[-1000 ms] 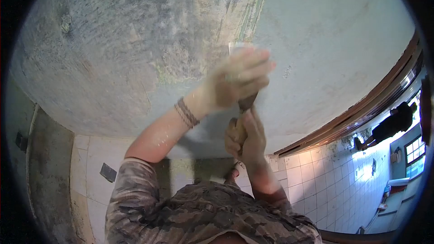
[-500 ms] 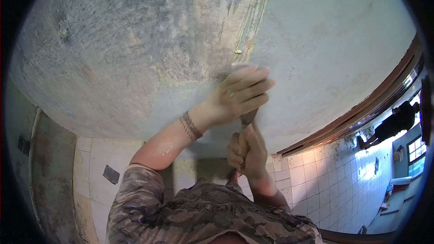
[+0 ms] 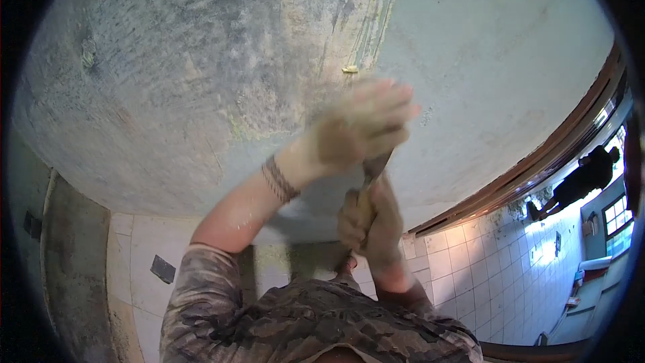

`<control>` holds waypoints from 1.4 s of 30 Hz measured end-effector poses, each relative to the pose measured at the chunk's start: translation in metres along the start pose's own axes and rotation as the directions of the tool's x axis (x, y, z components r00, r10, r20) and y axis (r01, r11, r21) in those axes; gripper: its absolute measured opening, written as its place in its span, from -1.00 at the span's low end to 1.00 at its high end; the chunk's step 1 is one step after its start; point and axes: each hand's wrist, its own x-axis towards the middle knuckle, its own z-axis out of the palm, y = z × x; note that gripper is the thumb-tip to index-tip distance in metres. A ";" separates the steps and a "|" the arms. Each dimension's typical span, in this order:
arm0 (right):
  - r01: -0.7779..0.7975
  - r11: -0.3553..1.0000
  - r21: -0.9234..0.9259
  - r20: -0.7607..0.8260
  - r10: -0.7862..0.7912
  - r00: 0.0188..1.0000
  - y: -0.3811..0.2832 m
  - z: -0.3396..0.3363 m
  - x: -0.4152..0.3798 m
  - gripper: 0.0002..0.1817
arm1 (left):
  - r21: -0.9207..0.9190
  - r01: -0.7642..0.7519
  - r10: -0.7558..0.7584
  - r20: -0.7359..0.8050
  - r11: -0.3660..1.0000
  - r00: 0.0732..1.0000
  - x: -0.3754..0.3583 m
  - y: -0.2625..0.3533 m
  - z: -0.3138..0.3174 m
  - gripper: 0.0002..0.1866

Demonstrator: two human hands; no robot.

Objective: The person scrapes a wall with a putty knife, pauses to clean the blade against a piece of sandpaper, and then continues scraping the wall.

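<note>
My right hand (image 3: 376, 225) is closed around the yellowish handle of a scraper (image 3: 378, 163), its metal blade pointing up the wall. Blurred by motion, my left hand (image 3: 363, 124) lies across the upper blade with its fingers stretched out, covering the blade's edge. Both hands are in front of a wall (image 3: 470, 81), whose pale green-grey paint gives way on the left to a rough, patchy scraped area (image 3: 188, 74). Just above my left fingers, a small curled yellowish flake (image 3: 349, 69) shows on the wall.
A dark flat piece (image 3: 162, 269) lies on the white tiled floor (image 3: 477, 275) to the left. At far right, a person in dark clothes (image 3: 581, 178) stands near a window (image 3: 616, 215). Brown wooden trim (image 3: 510, 185) borders the wall's right side.
My left hand has shifted slightly up and right over the wall, and more of the blade shows below it. The flake looks larger. My right hand keeps its grip.
</note>
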 end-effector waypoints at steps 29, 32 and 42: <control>0.010 0.995 -0.101 -0.013 -0.011 1.000 -0.017 0.006 -0.006 -0.62 | 0.142 0.050 -0.055 0.027 0.989 0.998 0.019 0.012 -0.008 -0.90; 0.048 0.996 -0.071 -0.009 -0.049 0.999 -0.034 0.014 0.002 -0.63 | 0.161 0.005 -0.015 0.064 0.987 0.998 0.048 0.000 -0.024 -0.88; 0.001 0.994 -0.107 -0.048 -0.006 0.999 -0.046 0.024 -0.009 -0.64 | 0.068 0.060 -0.062 0.027 0.996 0.998 0.051 0.001 -0.018 -0.79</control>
